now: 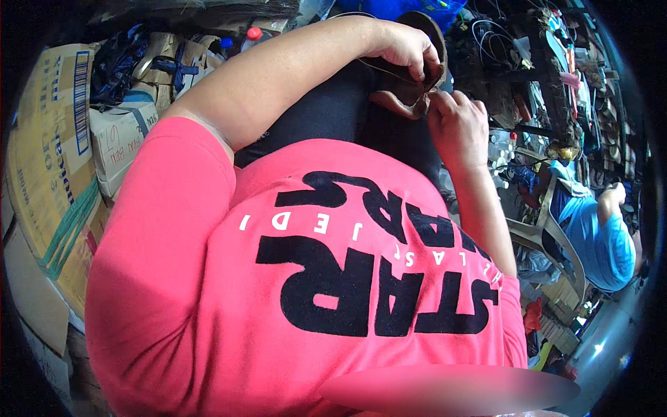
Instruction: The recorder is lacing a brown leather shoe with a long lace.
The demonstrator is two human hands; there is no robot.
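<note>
Two hands meet over my lap, above a broad pink shirt with black lettering that fills most of the view. Beyond it, my dark trousers slope away, and stacked cardboard boxes stand to my left. On the right, a person in a blue shirt sits well apart from me, beside cluttered racks of footwear and tools.

My left hand curls down over the top of a brown leather piece, perhaps a sandal strap, with its fingers closed around the upper edge. My right hand comes up from below, fingertips pinched together at the strap's near edge. Whether a needle or thread sits in that pinch is too small to tell.

I judge this to be the fitting or stitching stage. Next would call for a steady left hold while the right pulls or presses precisely.
</note>
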